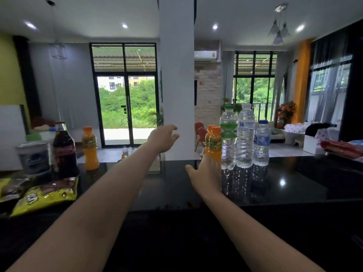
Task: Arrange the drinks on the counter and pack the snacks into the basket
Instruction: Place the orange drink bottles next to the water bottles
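Snacks sit at the far left of the black counter (294, 179): a yellow-green snack bag (47, 195) lies flat near the edge, with a second yellow bag (9, 190) just beside it, partly cut off by the frame. Behind them stands a grey-and-white tub (34, 157), and touching its right side a dark cola bottle (64, 150), upright. Just right of the cola, a lone orange juice bottle (90, 148) stands upright, apart from the other drinks.

At centre, the left hand (163, 139) is raised above the counter in front of the white pillar (176, 75), fingers loosely spread and curled, holding nothing. The right hand (206, 173) is lower, near the counter surface, thumb stretched out to the left; its fingers reach the base of the front orange juice bottle (215, 144), though whether they wrap it or merely touch it is hard to tell from behind the hand.

A second small orange bottle (208, 134) stands just behind that one. To their right runs a tight upright row: a green-capped water bottle (228, 134), a tall clear water bottle (245, 134) and a shorter blue-capped water bottle (261, 142), each touching or nearly touching the next. At the far right edge lies a red packet (341, 147).
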`<state>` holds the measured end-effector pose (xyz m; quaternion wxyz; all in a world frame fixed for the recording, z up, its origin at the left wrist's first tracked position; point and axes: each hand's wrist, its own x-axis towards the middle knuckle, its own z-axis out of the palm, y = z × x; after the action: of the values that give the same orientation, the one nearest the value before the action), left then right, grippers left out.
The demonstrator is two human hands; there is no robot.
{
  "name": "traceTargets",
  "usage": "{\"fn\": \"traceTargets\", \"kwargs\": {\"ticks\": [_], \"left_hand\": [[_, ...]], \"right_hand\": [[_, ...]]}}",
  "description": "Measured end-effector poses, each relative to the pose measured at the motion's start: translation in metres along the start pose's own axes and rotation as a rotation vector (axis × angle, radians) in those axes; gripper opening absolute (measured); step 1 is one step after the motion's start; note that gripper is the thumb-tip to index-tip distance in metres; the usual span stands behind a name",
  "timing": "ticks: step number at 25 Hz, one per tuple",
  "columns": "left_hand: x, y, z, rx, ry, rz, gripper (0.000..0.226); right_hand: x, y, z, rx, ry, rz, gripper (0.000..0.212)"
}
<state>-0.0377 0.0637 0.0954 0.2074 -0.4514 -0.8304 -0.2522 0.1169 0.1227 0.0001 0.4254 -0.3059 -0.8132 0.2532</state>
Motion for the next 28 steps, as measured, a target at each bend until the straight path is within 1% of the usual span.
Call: {"fn": "traceTargets", "kwargs": {"ticks": [3, 5, 7, 9, 12, 14, 18, 20, 22, 24, 26, 28], "left_hand": [[-0.02, -0.052, -0.032, 0.093, 0.065, -0.12, 0.047], [-0.036, -0.093, -0.052, 0.197, 0.074, -0.227, 0.052], [-0.049, -0.129, -0.069, 0.23, 0.078, -0.309, 0.056], [-0.053, -0.153, -0.085, 0.24, 0.068, -0.322, 0.057], [-0.045, -0.178, -0.108, 0.295, 0.056, -0.262, 0.055], [-0.034, -0.191, -0.115, 0.307, 0.065, -0.257, 0.054], [-0.013, -0.208, -0.107, 0.157, 0.074, -0.432, 0.053], [-0.005, -0.219, -0.101, 0.156, 0.051, -0.511, 0.046], [0.001, -0.224, -0.096, 0.189, 0.044, -0.549, 0.037], [0.004, -0.225, -0.093, 0.217, 0.076, -0.536, 0.032], [0.005, -0.223, -0.094, 0.205, 0.09, -0.481, 0.036], [0.003, -0.22, -0.096, 0.173, 0.069, -0.424, 0.037]], "right_hand": [[-0.001, -0.043, 0.034, 0.128, -0.095, -0.07, 0.057], [-0.006, -0.07, 0.067, 0.175, -0.202, -0.089, 0.055], [-0.013, -0.094, 0.104, 0.241, -0.312, -0.09, 0.057], [-0.016, -0.113, 0.134, 0.306, -0.411, -0.068, 0.058], [-0.011, -0.145, 0.179, 0.385, -0.519, -0.053, 0.065], [-0.007, -0.163, 0.206, 0.404, -0.553, -0.07, 0.066], [0.0, -0.187, 0.247, 0.442, -0.61, -0.09, 0.072], [0.007, -0.191, 0.264, 0.468, -0.639, -0.091, 0.072], [0.017, -0.191, 0.275, 0.481, -0.646, -0.07, 0.076], [0.024, -0.189, 0.284, 0.476, -0.643, -0.071, 0.076], [0.026, -0.191, 0.288, 0.46, -0.642, -0.102, 0.069], [0.026, -0.193, 0.288, 0.496, -0.638, -0.091, 0.062]]}}
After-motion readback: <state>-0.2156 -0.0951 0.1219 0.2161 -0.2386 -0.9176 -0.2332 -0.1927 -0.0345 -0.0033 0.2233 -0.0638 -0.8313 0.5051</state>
